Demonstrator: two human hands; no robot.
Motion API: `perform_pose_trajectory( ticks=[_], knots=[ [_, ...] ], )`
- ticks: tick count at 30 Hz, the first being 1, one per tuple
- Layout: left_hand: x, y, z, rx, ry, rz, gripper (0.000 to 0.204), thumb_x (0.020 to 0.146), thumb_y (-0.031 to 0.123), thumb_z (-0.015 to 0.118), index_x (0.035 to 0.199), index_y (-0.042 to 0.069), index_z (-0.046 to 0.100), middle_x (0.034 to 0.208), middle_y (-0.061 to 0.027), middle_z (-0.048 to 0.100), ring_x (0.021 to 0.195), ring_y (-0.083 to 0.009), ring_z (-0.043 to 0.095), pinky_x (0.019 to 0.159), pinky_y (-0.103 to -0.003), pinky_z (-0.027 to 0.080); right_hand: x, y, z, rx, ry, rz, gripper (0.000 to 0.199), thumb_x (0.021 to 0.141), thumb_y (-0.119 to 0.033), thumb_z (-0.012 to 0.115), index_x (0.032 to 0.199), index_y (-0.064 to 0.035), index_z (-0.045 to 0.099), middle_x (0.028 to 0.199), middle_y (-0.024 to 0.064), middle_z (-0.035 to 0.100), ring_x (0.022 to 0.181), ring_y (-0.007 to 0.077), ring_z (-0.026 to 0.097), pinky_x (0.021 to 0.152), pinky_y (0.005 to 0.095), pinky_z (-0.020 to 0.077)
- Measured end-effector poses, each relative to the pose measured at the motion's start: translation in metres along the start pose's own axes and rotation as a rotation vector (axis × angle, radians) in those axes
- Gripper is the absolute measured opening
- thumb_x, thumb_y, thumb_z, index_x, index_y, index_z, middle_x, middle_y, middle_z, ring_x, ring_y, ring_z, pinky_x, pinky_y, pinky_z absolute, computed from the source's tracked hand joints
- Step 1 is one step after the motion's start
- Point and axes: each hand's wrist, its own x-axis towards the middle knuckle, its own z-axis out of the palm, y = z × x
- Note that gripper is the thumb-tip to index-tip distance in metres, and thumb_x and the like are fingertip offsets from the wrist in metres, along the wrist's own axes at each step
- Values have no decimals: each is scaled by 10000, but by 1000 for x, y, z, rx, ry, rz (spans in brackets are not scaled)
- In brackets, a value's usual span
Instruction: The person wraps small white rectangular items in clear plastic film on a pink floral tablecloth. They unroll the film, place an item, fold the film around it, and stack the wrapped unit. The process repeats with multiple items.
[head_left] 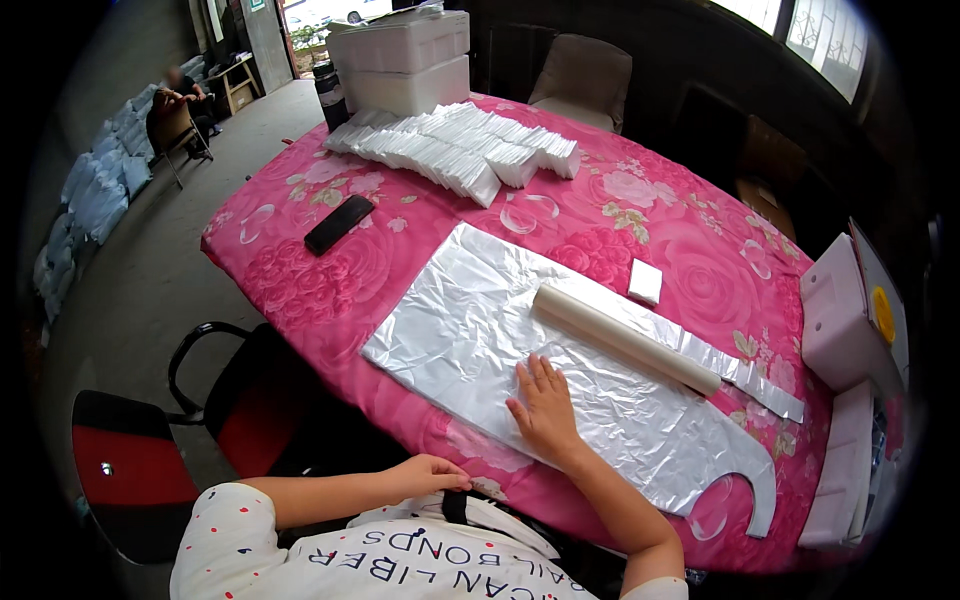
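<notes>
While the right hand (545,405) is resting palm-down on a silver plastic bag (460,300), its fingers are pointing toward the far side, slightly apart, so its grip is looking wide and flat. The left hand (430,475) is lying close to the person's body, at the near edge of the table; its fingers are bending together, and I cannot tell whether they are holding something.

The bag is lying spread out on a pink flowered tablecloth (700,250), in front of the person, and its handles are reaching to the right. A pale tube (625,340) is lying slantwise across the bag, beyond the right hand. Just past the bag, one small white packet (645,282) is lying alone.

Farther away, many white packets (450,150) are standing in close rows before the stacked white foam boxes (400,80), with a black bottle (330,95) standing beside the boxes. A dark oblong object (339,224) is lying to the left of the bag. On the floor at left, a red and black chair (135,455) is standing near the table.
</notes>
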Motion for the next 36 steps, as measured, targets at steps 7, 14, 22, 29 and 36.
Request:
perform_pose_trajectory(
  ticks=[7, 14, 22, 29, 36],
  knots=[
    [5, -47, -2, -346, 199, -81, 305, 883, 287, 594, 1010, 14, 641, 948, -69, 655, 862, -108, 575, 745, -233, 436, -29, -85, 37, 536, -221, -107, 591, 922, -449, 374, 1377, -75, 329, 1423, 205, 282, 1356, 352, 176, 1078, 501, 112],
    [-17, 50, -14, 931, 190, 420, 214, 775, 214, 655, 843, 12, 665, 673, -64, 650, 552, -209, 607, 532, -321, 474, 1, -65, -46, 1, -394, -419, 263, 760, -161, 657, 1020, -145, 621, 1386, 133, 362, 1363, 358, 142, 1048, 596, 102],
    [-6, 104, -14, 569, 369, 831, 267, 764, 57, 607, 1030, 35, 606, 1200, -126, 562, 1078, -248, 556, 862, -319, 461, 75, 79, -99, 428, 199, 138, 93, 781, -111, 676, 848, -57, 639, 898, 60, 642, 860, 179, 584, 791, 322, 421],
    [9, 80, -9, 414, 194, 867, 230, 783, 28, 581, 1011, 22, 615, 1134, -113, 600, 1049, -234, 573, 865, -303, 464, 113, 254, -125, 493, 451, 592, 226, 820, -139, 634, 963, 35, 620, 824, 54, 640, 723, 106, 570, 662, 247, 441],
    [17, 79, -11, 383, 268, 966, 192, 801, 26, 571, 983, 15, 628, 1033, -98, 639, 949, -222, 614, 819, -298, 484, 101, 237, -116, -146, 444, 665, 308, 771, -175, 654, 1006, 21, 618, 952, 175, 629, 897, 308, 597, 794, 366, 449]
  ],
)
